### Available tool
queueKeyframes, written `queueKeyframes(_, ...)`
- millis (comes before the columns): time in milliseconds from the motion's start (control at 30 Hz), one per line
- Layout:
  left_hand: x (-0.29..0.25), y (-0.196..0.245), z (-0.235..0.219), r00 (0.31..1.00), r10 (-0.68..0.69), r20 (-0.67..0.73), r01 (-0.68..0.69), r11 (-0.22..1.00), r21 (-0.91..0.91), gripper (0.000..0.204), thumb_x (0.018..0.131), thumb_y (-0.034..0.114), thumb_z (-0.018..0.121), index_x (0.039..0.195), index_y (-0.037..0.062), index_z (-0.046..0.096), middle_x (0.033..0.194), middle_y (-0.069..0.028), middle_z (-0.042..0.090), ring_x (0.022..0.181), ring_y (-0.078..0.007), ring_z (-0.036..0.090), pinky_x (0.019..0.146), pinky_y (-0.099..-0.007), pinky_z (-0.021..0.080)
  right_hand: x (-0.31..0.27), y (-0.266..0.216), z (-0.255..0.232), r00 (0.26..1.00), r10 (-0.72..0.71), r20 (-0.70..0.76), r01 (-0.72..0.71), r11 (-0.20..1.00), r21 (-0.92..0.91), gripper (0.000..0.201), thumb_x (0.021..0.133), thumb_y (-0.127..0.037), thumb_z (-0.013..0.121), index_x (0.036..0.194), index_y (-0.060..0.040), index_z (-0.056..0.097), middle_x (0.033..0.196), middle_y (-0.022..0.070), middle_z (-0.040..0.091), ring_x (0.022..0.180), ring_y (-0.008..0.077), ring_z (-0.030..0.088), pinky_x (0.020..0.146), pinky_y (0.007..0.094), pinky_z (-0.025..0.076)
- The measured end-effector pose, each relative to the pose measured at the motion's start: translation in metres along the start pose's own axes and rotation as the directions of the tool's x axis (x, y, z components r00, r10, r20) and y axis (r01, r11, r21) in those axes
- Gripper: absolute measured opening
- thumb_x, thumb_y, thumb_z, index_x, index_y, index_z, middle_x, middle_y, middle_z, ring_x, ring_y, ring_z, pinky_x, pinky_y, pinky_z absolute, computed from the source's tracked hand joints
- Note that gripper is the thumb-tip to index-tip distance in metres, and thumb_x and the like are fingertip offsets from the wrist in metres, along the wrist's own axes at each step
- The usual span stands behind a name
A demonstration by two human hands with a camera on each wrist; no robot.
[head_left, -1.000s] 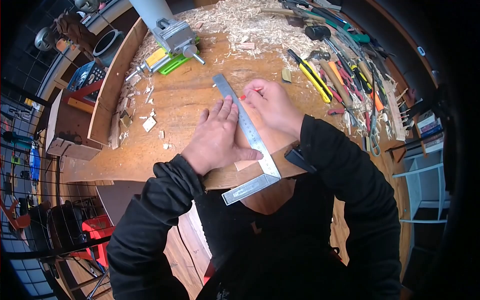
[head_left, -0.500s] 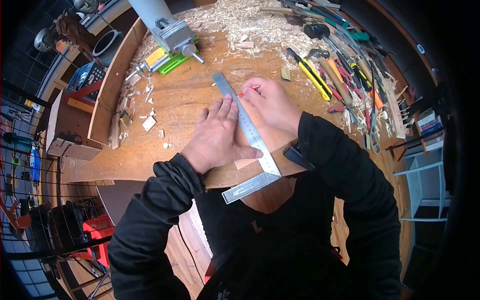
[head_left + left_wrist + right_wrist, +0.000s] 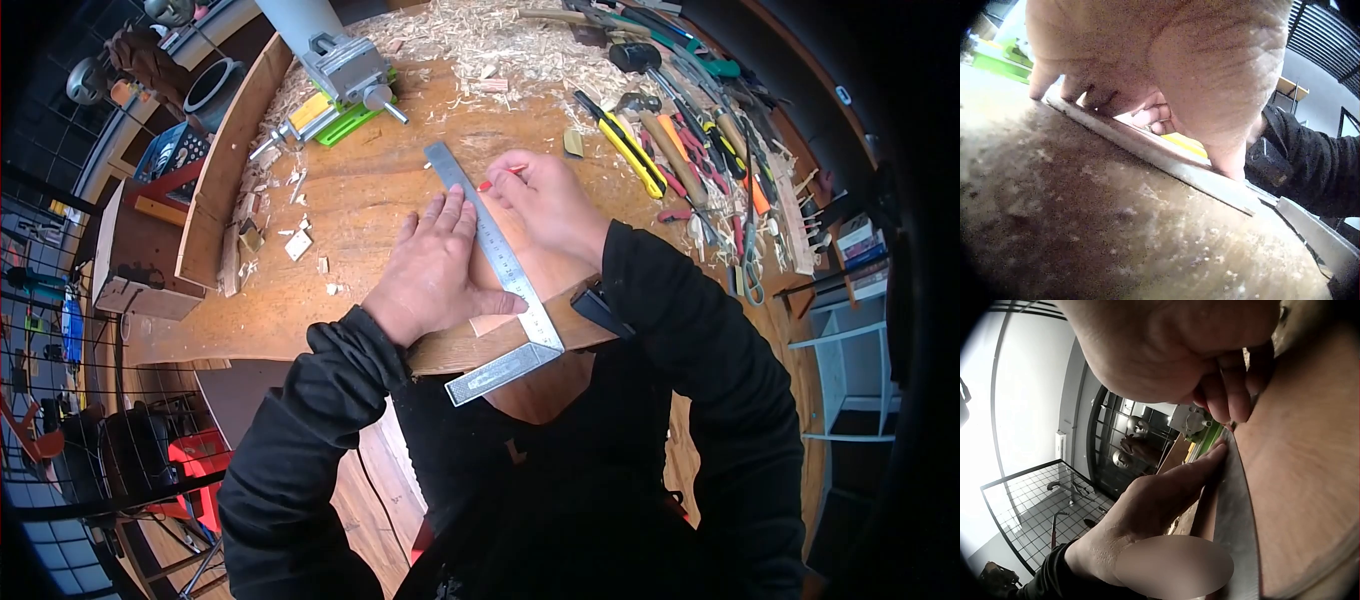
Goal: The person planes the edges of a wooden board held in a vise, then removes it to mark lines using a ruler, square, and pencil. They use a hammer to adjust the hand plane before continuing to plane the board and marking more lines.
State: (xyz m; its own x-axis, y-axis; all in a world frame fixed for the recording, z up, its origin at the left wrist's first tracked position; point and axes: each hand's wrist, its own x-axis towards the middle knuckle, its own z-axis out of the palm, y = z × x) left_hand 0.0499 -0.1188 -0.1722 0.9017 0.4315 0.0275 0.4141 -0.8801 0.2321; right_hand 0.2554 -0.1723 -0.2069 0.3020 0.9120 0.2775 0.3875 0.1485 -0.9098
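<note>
On the bench, centre: I see a steel try square lying flat on the wooden board, its long blade running away from the person, its short stock hooked over the board's near edge.
Square look: bright metal, graduated blade, thicker stock at the near end.
Left hand: flat, fingers straight and together, pressing down just left of the blade, thumb lying against its edge; it grips nothing.
Right hand: fingers curled, pinching a red pencil whose tip sits at the blade's right edge, near the far end.
Head view only: vise with green base at the far left, wood shavings beyond it, row of hand tools on the right, yellow utility knife among them.
Left wrist view only: fingertips and thumb touching the blade's edge from low down.
Right wrist view only: left fingers lying alongside the blade.
Hidden: pencil not visible in the wrist views; any line on the board is covered by the hands; a blurred patch covers the left wrist in the right wrist view.
</note>
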Motion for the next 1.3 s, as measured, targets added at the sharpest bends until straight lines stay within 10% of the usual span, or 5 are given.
queueKeyframes(433, 0.0005, -0.0011, 0.0008, 1.0, 0.014, -0.015, -0.014, 1.0, -0.02, 0.139, 0.065, 0.078, 0.084, 0.154, -0.0177, 0.036, 0.161, -0.0419, 0.033, 0.153, -0.0536, 0.032, 0.125, -0.0609, 0.029, 0.0008, 0.0015, -0.0021, 1.0, 0.025, 0.017, -0.025, 0.999, 0.029, 0.019, 0.101, -0.014, 0.06, 0.104, -0.0002, 0.074, 0.095, 0.0144, 0.077, 0.089, 0.0241, 0.074, 0.083, 0.0365, 0.057)
queueKeyframes(500, 0.0004, -0.0014, 0.0014, 1.0, 0.015, -0.016, -0.016, 1.0, -0.023, 0.14, 0.065, 0.078, 0.085, 0.154, -0.0178, 0.036, 0.161, -0.0419, 0.033, 0.153, -0.0538, 0.032, 0.125, -0.061, 0.028, 0.0003, 0.0001, -0.0042, 0.996, 0.038, 0.082, -0.036, 0.999, -0.032, 0.019, 0.109, -0.012, 0.059, 0.115, 0.0041, 0.067, 0.102, 0.0087, 0.075, 0.09, 0.0112, 0.068, 0.083, 0.0273, 0.056)
queueKeyframes(1300, 0.0005, -0.0018, 0.0025, 0.995, 0.049, -0.082, -0.053, 0.997, -0.047, 0.137, 0.061, 0.075, 0.089, 0.145, -0.0231, 0.045, 0.156, -0.0459, 0.037, 0.15, -0.0556, 0.037, 0.128, -0.0494, 0.027, 0.0007, 0.003, -0.0038, 0.995, 0.04, 0.092, -0.035, 0.998, -0.049, 0.019, 0.108, -0.011, 0.059, 0.115, 0.0044, 0.067, 0.104, 0.0091, 0.074, 0.094, 0.0128, 0.069, 0.086, 0.028, 0.057)
